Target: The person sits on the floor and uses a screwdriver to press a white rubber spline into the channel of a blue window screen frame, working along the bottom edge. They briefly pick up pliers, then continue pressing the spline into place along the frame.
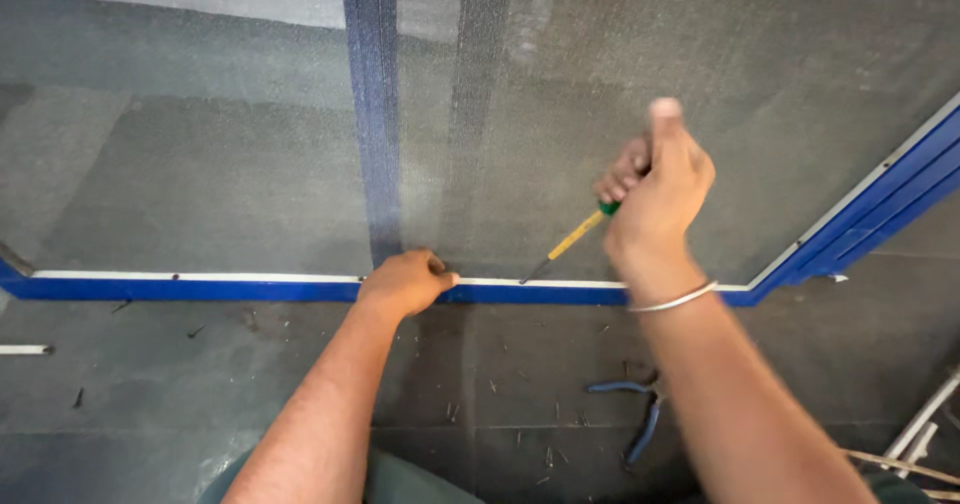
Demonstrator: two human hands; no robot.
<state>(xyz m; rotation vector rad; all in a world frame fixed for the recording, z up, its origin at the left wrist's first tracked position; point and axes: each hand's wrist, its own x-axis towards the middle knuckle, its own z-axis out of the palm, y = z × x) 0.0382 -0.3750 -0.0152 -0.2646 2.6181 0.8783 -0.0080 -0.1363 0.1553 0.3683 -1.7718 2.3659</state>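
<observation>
My right hand is closed around a screwdriver with a yellow shaft and green handle. Its tip touches the white strip along the top of a blue frame lying on the floor. My left hand presses down on that frame edge, fingers curled, just left of the tip. Grey mesh is stretched across the frame, with a blue bar showing beneath it. A metal bangle sits on my right wrist.
Blue-handled pliers lie on the dark floor near my right forearm. Several small screws and scraps are scattered around them. White strips lie at the right edge, and another white piece at the left.
</observation>
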